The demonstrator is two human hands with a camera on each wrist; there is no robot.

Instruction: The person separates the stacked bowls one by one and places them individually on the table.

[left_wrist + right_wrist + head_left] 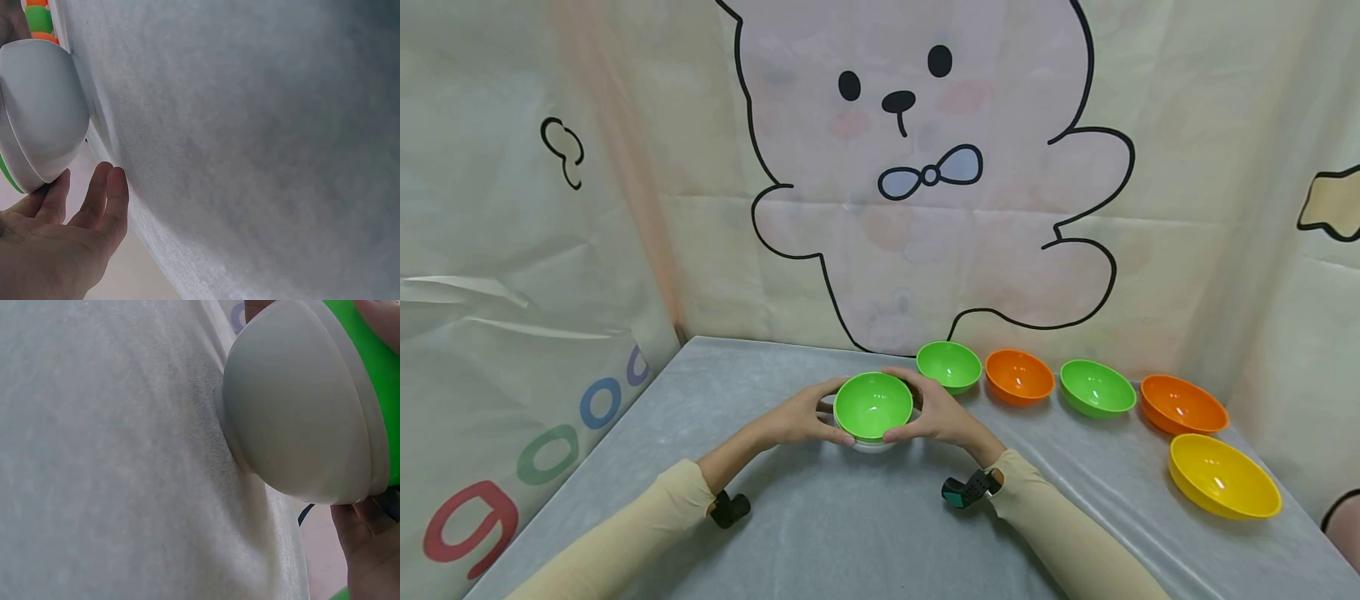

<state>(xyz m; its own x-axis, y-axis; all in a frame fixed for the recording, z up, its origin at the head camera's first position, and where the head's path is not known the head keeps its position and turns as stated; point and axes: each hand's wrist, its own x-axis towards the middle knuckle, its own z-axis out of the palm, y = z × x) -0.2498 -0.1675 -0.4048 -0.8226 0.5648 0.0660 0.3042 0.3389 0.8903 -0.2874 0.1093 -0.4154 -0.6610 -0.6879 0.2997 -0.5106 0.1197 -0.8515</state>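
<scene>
In the head view a green bowl sits in a white bowl at mid-table, between both hands. The left hand holds its left side, thumb at the front and other fingers toward the back. Opposite it, the right hand grips the right side with thumb in front. In the right wrist view the white bowl shows a stepped edge beneath the green bowl, its foot right at the cloth. The left wrist view shows fingertips of the left hand against the white bowl near its rim.
A row along the back right holds a green bowl, an orange bowl, another green bowl and another orange bowl. A yellow bowl stands nearer. Grey cloth covers the table; a printed curtain hangs behind.
</scene>
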